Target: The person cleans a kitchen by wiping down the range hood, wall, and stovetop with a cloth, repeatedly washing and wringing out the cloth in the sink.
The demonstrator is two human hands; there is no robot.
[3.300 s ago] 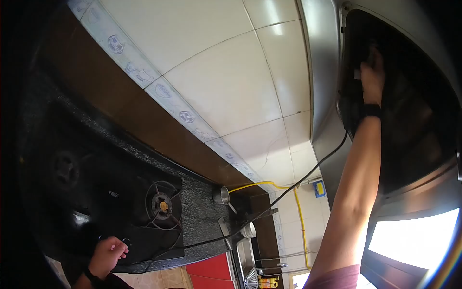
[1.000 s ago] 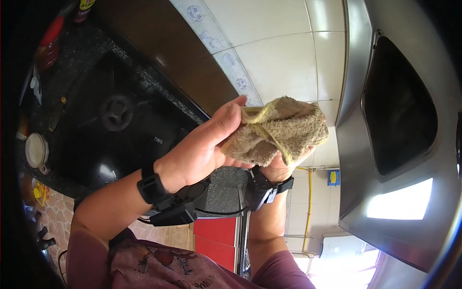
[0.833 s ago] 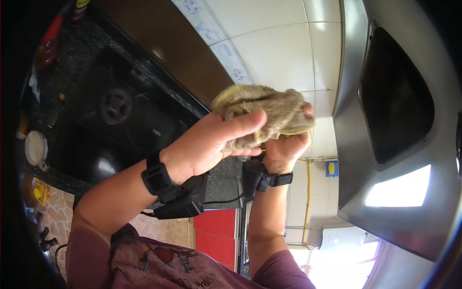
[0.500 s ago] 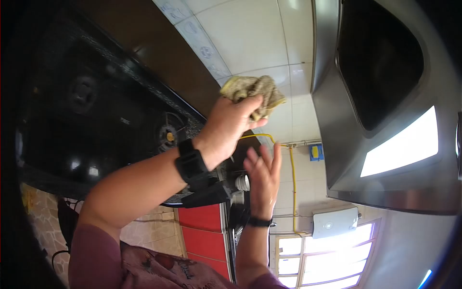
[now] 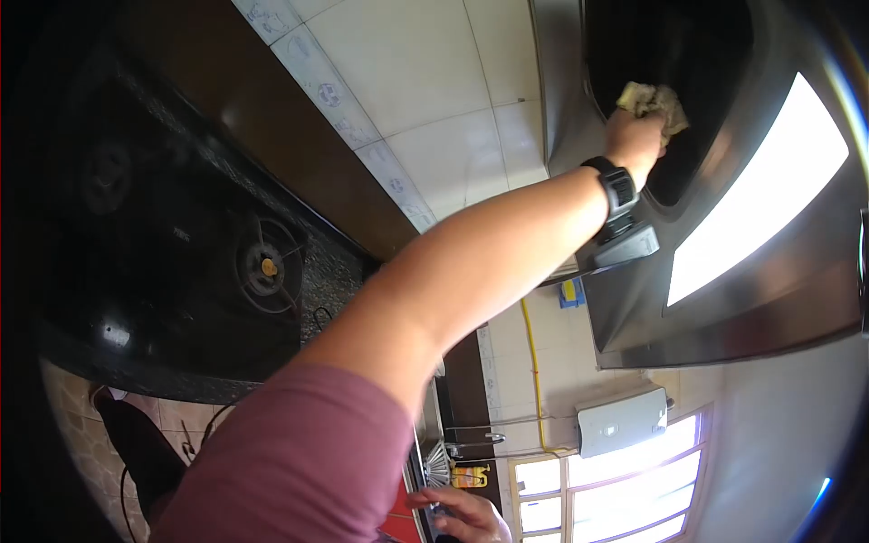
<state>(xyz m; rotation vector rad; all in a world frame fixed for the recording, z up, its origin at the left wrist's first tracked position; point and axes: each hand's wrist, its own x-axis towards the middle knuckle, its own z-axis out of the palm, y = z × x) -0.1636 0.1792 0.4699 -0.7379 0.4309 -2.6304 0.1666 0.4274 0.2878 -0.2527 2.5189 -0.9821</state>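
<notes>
A crumpled yellowish-brown rag (image 5: pixel 665 104) is gripped in my left hand (image 5: pixel 634 140), which reaches up to the range hood (image 5: pixel 625 308). The rag is at the hood's dark panel (image 5: pixel 697 54), and seems to touch it. My left forearm stretches across the view, with a black watch on the wrist and a grey boxy device beside it. At the bottom edge is my right hand (image 5: pixel 466 518), partly cut off, fingers apart and holding nothing. Below the hood lies a black gas stove (image 5: pixel 172 299) with a burner (image 5: pixel 269 267).
The view is turned sideways. White wall tiles (image 5: pixel 407 72) run behind the stove. A yellow gas pipe (image 5: pixel 536 362), a blue-and-yellow box (image 5: pixel 571 292) and a white wall unit (image 5: pixel 623 423) are farther along, near a bright window (image 5: pixel 625 480). A faucet (image 5: pixel 475 442) and a yellow bottle (image 5: pixel 469 476) stand by the sink.
My left hand has carried the rag from in front of the wall tiles up to the hood's dark panel. My right hand has dropped to the bottom edge of the view.
</notes>
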